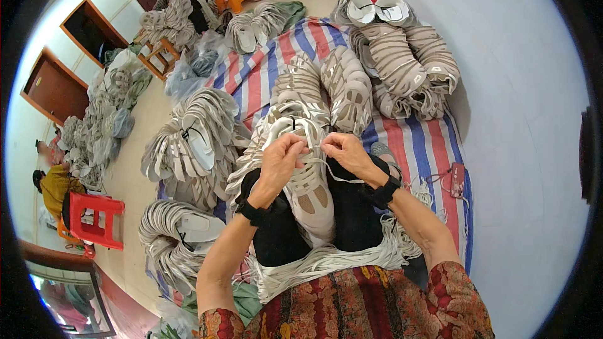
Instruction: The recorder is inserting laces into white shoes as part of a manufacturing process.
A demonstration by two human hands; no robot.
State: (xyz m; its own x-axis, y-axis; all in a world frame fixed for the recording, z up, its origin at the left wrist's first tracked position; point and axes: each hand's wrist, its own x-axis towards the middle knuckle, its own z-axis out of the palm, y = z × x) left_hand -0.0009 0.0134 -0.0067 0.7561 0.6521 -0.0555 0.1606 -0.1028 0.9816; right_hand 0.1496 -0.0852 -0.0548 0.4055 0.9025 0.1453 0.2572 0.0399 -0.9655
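A beige and white shoe upper point(311, 208) stands between my knees with its toe toward me. My left hand point(281, 163) is closed in a pinch at the left edge of its lace opening; what lies between those fingertips is hidden. On the opposite side my right hand point(349, 154) pinches a white shoelace point(344, 177), which hangs in a loop below the fingers. A black tie point(293, 124) shows at the far end of the upper. Across my lap lies a thick bundle of loose white laces point(326, 268).
Nested rows of shoe uppers point(347, 88) stretch ahead on a striped sheet point(414, 150). Tied piles of white pieces point(190, 144) stand at left. A red handheld device point(458, 180) lies at right by the wall point(527, 150). Stools point(95, 220) and other people are farther left.
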